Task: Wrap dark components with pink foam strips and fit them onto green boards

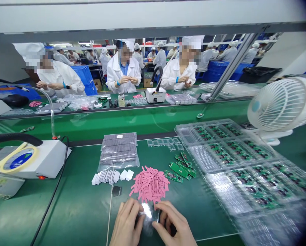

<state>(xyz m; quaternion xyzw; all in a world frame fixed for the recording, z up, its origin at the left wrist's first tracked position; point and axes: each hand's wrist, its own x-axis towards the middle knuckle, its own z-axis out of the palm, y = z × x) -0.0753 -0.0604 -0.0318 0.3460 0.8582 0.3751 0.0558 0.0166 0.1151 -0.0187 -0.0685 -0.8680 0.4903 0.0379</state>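
Note:
My left hand (127, 222) and my right hand (174, 223) meet at the near edge of the green mat (78, 205). Together they pinch a small shiny dark piece (149, 212), fingers curled round its sides. Just beyond it lies a heap of pink strips (150, 184). Left of the heap sit a row of small white pads (109, 176) and one dark square (116, 190). Several green circuit boards (181, 168) lie to the right of the heap.
Clear plastic trays (245, 160) holding circuit boards fill the right side. A white fan (280, 106) stands behind them. A grey machine with a black hose (30, 159) and tape roll sits left. Bagged grey parts (119, 148) lie centre. People in white coats work across the conveyor.

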